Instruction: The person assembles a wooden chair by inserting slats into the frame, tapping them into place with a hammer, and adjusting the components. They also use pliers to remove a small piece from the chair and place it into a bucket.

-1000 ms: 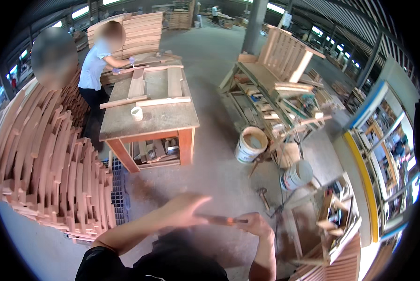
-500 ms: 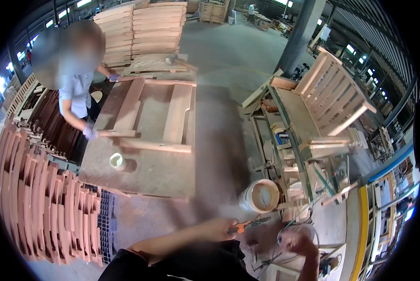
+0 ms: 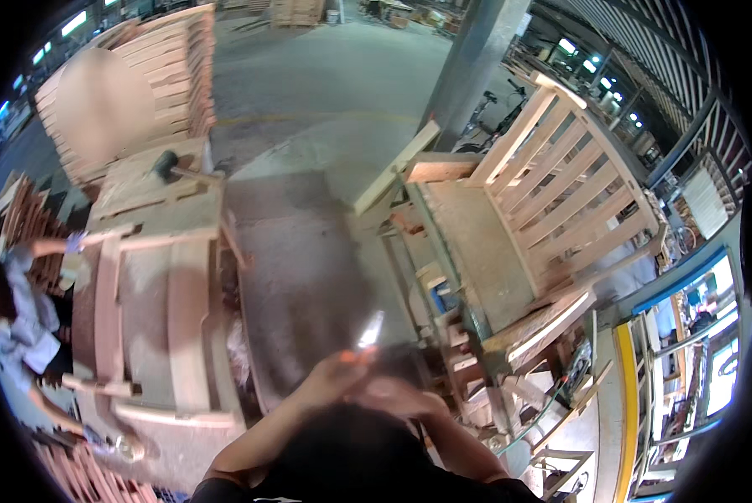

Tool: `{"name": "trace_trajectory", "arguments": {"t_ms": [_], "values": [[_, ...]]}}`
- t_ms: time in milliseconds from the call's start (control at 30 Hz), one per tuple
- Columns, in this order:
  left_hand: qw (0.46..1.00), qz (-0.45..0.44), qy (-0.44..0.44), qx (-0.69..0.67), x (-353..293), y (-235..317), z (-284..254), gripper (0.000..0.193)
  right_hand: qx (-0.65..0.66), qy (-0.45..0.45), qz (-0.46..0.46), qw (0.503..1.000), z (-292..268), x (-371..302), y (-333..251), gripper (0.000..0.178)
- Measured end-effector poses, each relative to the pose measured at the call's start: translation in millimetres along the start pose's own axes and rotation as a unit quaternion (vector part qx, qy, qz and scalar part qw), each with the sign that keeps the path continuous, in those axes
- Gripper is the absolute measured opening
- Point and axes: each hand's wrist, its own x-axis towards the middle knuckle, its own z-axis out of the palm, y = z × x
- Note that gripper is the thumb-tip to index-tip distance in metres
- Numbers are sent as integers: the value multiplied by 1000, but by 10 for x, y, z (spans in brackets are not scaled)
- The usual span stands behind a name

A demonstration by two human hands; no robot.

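Note:
In front of me my left hand (image 3: 336,379) is closed round an orange-handled tool (image 3: 357,356). Its metal end (image 3: 371,329) shines brightly; blur hides the exact kind. Close beside it is my right hand (image 3: 399,396), smeared by motion, so its fingers cannot be made out. To the right, a slatted wooden panel (image 3: 552,172) stands upright at the edge of a workbench (image 3: 477,235). On the left table lies a wooden frame (image 3: 190,323), apart from both my hands.
A co-worker (image 3: 28,314) in a light shirt and gloves stands left of the table. A mallet (image 3: 166,166) and a small cup (image 3: 129,448) rest there. Stacked boards (image 3: 179,75) rise behind. A pillar (image 3: 477,71) stands beyond the bench, with wood offcuts (image 3: 523,390) below it.
My view has swung right, toward the slatted panel. My right hand has come in beside the left, which still holds the orange-handled tool. The co-worker now bends lower, one hand near the cup.

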Motion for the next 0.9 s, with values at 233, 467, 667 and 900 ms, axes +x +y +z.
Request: {"name": "trace_trajectory", "arguments": {"t_ms": [233, 467, 667, 900], "values": [[984, -24, -11, 175, 2079, 710, -1094, 26, -22, 34, 43, 998, -1334, 1891, -569, 24], [959, -27, -128, 253, 4185, 1727, -2098, 35, -48, 163, 65, 983, -2780, 3226, -292, 26], [946, -72, -231, 214, 5939, 2577, -2264, 38, 227, 218, 71, 946, -3782, 4094, -959, 25], [892, -227, -315, 231, 7906, 2586, -2501, 26, 362, 295, -89, 880, -5098, 4907, -889, 35]]}}
